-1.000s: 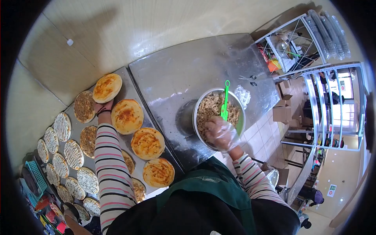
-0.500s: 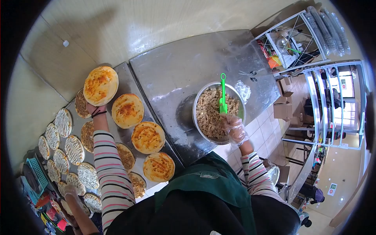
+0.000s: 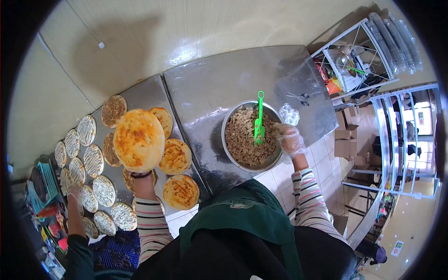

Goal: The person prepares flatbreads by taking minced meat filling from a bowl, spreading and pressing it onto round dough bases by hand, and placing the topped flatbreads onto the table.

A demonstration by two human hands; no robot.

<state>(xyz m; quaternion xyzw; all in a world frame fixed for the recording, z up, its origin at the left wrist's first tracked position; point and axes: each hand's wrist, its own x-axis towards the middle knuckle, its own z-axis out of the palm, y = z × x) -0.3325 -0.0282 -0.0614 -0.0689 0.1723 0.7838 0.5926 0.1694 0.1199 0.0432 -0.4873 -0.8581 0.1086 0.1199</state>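
At the far left, a teal basket [image 3: 45, 183] stands beside a co-worker's gloved hand [image 3: 74, 190], which is over bread rounds streaked with white [image 3: 103, 190]. To their right lie rounds covered in a brown mixture [image 3: 114, 111], all on a metal table [image 3: 148, 93]. The person's left hand [image 3: 143, 174] holds a golden bread [image 3: 139, 141] above that table, bearing it from beneath; its fingers are hidden behind the bread. The browned face turns up toward the camera, and being round, the bread shows no clear long axis. Just right of it, other golden rounds [image 3: 181, 192] rest on the metal near the seam.

Across the seam, a second metal table [image 3: 210, 79], dull and scuffed, carries a steel bowl [image 3: 224, 143] of brown filling [image 3: 243, 135]. A green spatula [image 3: 260, 122] stretches nearly straight away from the person, blade on the filling, looped handle past the far rim toward the pale wall [image 3: 200, 23]. The gloved right hand [image 3: 290, 139] is at the bowl's right rim; whether it grasps anything cannot be told. Beyond lie crumpled plastic [image 3: 289, 114], scissors [image 3: 298, 98], then cardboard boxes [image 3: 345, 143] and white shelving [image 3: 388, 144] over pale floor tiles [image 3: 323, 163].
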